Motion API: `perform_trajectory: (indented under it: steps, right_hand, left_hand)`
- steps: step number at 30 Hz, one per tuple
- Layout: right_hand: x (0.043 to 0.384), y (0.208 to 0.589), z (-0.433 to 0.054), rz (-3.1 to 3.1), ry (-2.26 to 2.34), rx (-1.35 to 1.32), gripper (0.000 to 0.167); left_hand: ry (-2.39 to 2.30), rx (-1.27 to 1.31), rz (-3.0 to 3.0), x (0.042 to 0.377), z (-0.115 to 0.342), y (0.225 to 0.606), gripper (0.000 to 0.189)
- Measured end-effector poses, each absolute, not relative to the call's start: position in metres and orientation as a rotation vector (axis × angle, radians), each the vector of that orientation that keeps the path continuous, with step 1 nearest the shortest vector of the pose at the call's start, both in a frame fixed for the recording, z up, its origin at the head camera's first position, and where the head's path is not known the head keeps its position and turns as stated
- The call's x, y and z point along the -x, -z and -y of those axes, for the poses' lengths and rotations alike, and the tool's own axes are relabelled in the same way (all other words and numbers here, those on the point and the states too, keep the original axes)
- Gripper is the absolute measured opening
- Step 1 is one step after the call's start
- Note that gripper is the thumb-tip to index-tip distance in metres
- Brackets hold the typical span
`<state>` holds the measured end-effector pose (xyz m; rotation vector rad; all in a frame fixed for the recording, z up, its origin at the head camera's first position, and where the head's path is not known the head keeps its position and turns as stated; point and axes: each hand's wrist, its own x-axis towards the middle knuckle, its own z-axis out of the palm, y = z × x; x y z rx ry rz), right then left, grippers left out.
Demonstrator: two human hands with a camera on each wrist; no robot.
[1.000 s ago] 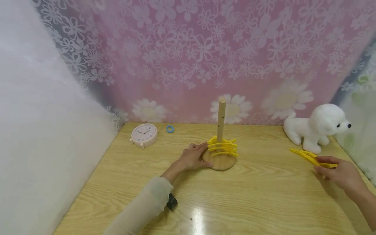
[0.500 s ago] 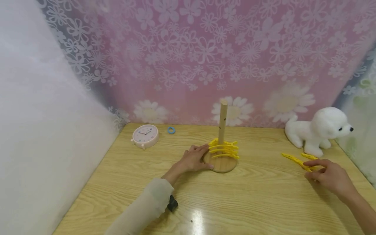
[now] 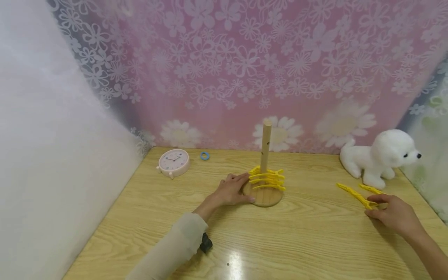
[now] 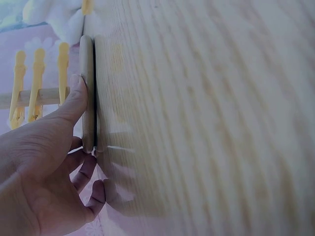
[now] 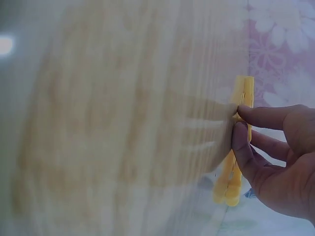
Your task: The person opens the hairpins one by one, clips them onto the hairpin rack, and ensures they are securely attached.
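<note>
My left hand [image 3: 231, 190] holds the round wooden base [image 3: 263, 198] of an upright stand by its rim, thumb on the near side and fingers on the far left. Several yellow clips [image 4: 37, 83] are clamped one above another on the lower part of its wooden post [image 3: 266, 147]. To the right, my right hand [image 3: 399, 214] pinches the near end of a yellow clip [image 3: 351, 191] between thumb and fingers, low over the table. A second yellow clip [image 3: 370, 189] lies just behind, partly hidden by that hand. In the right wrist view, the fingers cover the middle of the yellow clips.
A white plush dog [image 3: 379, 157] stands at the back right, behind the loose clips. At the back left are a pink alarm clock [image 3: 174, 162] and a small blue ring [image 3: 205, 156]. A flowered pink cloth [image 3: 210, 77] hangs along the back edge of the wooden table [image 3: 175, 214].
My right hand has moved left and slightly nearer. The two loose clips, close together before, now lie apart, and the left one has turned. The left hand has stayed on the base.
</note>
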<state>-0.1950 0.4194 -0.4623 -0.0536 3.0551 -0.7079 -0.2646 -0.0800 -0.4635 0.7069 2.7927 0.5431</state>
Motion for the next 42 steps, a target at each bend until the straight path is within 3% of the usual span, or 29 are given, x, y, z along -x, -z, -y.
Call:
perform_trajectory:
  steps: [10,16,25,42]
  right_hand:
    - [0.19,0.46,-0.412,-2.999,0.896,0.016,0.059]
    - [0.184,0.46,-0.394,-3.0,1.211,0.111,0.045]
    - [0.189,0.444,-0.354,-3.069,1.43,0.338,0.028]
    - [0.19,0.406,-0.257,-3.134,1.545,0.21,0.023]
  left_hand:
    - [-0.534,-0.701,-2.801,0.266,0.079,0.466,0.094]
    - [-0.544,-0.699,-2.794,0.266,0.078,0.466,0.094]
    - [-0.567,-0.709,-2.787,0.263,0.079,0.464,0.093]
    - [-0.589,-0.732,-2.77,0.258,0.084,0.466,0.093]
